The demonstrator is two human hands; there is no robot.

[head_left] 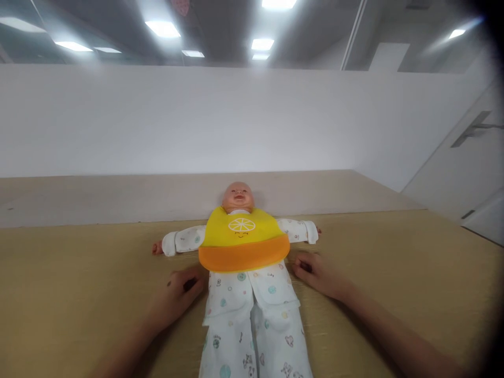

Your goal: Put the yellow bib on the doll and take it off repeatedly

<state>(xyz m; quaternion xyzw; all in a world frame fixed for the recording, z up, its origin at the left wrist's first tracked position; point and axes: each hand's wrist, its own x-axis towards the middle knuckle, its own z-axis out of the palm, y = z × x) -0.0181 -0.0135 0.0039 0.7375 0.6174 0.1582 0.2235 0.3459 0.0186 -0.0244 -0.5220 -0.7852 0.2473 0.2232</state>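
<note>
A baby doll (pixel 239 196) lies on its back with its arms spread out sideways. It wears a white printed top and trousers (pixel 275 336). A yellow bib (pixel 220 231) with a citrus-slice print and an orange catch pocket (pixel 244 257) covers its chest. My left hand (pixel 183 291) rests on the tabletop, loosely curled, close against the doll's side below the bib pocket. On the other side, my right hand (pixel 313 270) also lies curled, just beside the pocket's edge. Nothing shows in either hand; some fingertips are hidden.
The doll is on a wood-coloured tabletop (pixel 98 262), with a paler strip (pixel 118 197) along its back edge. Behind rises a white wall (pixel 177 121) with glass above it. A door with a metal handle (pixel 470 128) is at the right.
</note>
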